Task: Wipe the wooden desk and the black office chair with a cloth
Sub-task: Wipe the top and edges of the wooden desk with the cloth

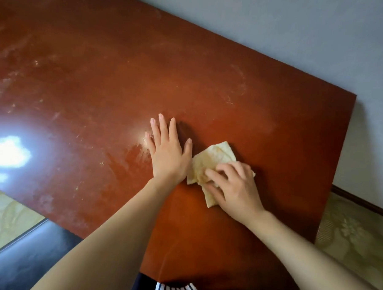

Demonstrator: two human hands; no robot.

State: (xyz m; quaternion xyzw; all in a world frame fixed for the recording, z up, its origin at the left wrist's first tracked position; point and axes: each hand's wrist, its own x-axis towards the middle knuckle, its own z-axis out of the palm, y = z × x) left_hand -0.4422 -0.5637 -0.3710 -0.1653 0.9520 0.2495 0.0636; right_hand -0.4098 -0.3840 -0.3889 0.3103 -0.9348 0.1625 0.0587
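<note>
A reddish-brown wooden desk (105, 75) fills most of the view, with dusty smears over its left half and a bright glare patch at the left. A folded, stained pale yellow cloth (212, 159) lies on the desk right of centre. My right hand (232, 188) presses down on the cloth's near part with curled fingers. Just left of the cloth, my left hand (168, 152) rests flat on the desk, fingers spread, its thumb at the cloth's edge. Part of the black office chair (23, 260) shows at the bottom left, under my left forearm.
A grey wall (301, 29) runs along the desk's far edge and right end. Patterned yellowish floor (346, 239) lies beyond the desk's right end and at the lower left. A dark baseboard (359, 202) lines the wall on the right.
</note>
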